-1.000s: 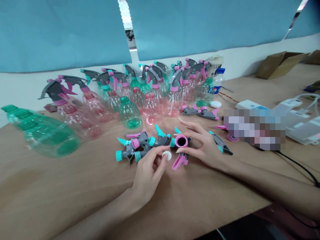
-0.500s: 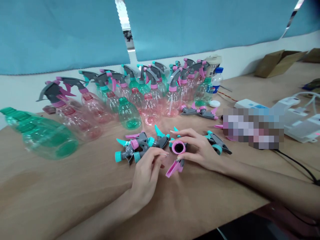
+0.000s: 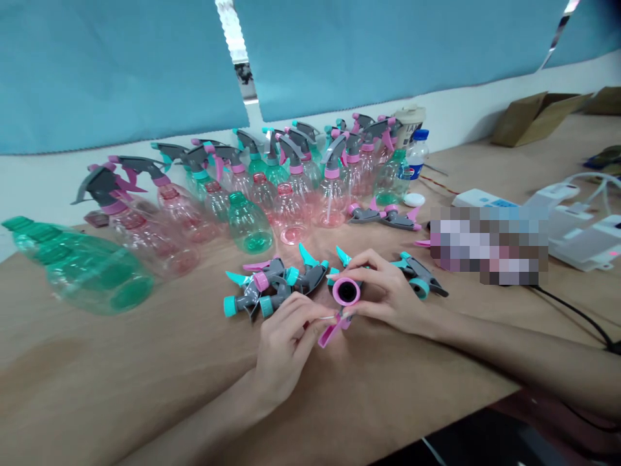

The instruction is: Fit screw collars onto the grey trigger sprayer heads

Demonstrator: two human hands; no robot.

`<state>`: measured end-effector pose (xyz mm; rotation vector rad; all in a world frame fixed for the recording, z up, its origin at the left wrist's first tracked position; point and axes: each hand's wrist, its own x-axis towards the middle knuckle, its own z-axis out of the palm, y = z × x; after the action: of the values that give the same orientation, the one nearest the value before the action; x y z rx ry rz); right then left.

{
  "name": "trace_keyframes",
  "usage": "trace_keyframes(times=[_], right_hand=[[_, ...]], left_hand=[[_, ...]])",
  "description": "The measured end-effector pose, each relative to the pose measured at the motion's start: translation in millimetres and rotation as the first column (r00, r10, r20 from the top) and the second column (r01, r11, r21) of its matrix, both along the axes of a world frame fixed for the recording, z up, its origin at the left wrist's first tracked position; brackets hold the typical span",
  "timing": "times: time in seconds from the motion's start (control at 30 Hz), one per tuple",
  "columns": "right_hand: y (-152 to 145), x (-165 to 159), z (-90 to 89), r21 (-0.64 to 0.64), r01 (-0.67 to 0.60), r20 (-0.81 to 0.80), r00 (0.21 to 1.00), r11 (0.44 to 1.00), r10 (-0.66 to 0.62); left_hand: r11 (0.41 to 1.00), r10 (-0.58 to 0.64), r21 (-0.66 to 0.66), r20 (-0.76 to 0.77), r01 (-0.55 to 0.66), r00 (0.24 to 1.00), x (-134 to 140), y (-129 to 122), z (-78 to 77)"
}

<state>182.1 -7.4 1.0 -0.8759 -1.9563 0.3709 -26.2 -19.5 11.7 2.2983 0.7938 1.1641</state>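
Observation:
My right hand (image 3: 391, 291) grips a grey spray trigger head with a pink collar (image 3: 347, 292), between thumb and fingers. The dark round opening of the collar faces me, and its pink trigger (image 3: 330, 331) points down. My left hand (image 3: 286, 346) is closed in a pinch, its fingertips beside the trigger just below the collar. A thin pale sliver shows at those fingertips; I cannot tell what it is. Left of the hands lies a pile of loose spray heads (image 3: 276, 283) with turquoise and pink parts. Another turquoise-collared spray head (image 3: 423, 275) lies behind my right wrist.
Pink and green spray bottles (image 3: 291, 217), many with heads on, stand along the wall. Green bottles (image 3: 97, 272) stand at the left. Two pink-and-grey heads (image 3: 383, 216) lie near a white cap (image 3: 414, 200). At the right are a white device (image 3: 577, 226), a cable and an open carton (image 3: 538, 118).
My left hand has moved right and slightly down, bringing its pinched fingertips to the pink trigger. My right hand keeps its hold on the spray head.

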Motion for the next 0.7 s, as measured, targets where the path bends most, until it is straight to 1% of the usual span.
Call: trace_keyframes(times=[0.07, 0.17, 0.23, 0.27, 0.37, 0.5, 0.57, 0.7], right_hand=[[-0.3, 0.3, -0.8, 0.012, -0.005, 0.005, 1.000, 1.000, 0.004], [-1.4, 0.3, -0.4, 0.032, -0.007, 0.013, 1.000, 0.999, 0.007], [-2.2, 0.2, 0.6, 0.056, -0.004, 0.015, 1.000, 0.998, 0.004], [-2.6, 0.3, 1.2, 0.072, -0.002, 0.014, 1.000, 0.997, 0.001], [-3.3, 1.2, 2.2, 0.115, 0.021, 0.022, 0.999, 0.993, -0.024], [-2.6, 2.8, 0.4, 0.126, 0.038, 0.066, 0.997, 0.991, -0.047], [-1.8, 3.1, -1.5, 0.117, 0.024, 0.079, 0.996, 0.993, -0.033], [-1.4, 2.5, -4.6, 0.075, -0.010, 0.086, 0.996, 0.997, 0.003]], left_hand=[[1.000, 0.019, -0.019, 0.009, -0.019, 1.000, -0.4, -1.1, 0.2], [0.990, 0.116, -0.078, -0.010, -0.116, 0.993, -1.0, -3.7, -1.1], [0.981, 0.169, -0.088, -0.027, -0.171, 0.985, -1.0, -4.7, -2.4], [0.980, 0.178, -0.080, -0.030, -0.180, 0.984, -1.0, -4.7, -2.9], [0.988, 0.153, -0.029, -0.041, -0.154, 0.987, -1.5, -3.6, -4.2], [0.989, 0.144, 0.031, -0.037, -0.143, 0.989, -2.9, -2.0, -4.8], [0.991, 0.133, 0.030, -0.023, -0.132, 0.991, -2.9, -1.9, -4.7], [0.994, 0.105, -0.020, 0.057, -0.104, 0.993, -0.8, -2.7, -4.8]])
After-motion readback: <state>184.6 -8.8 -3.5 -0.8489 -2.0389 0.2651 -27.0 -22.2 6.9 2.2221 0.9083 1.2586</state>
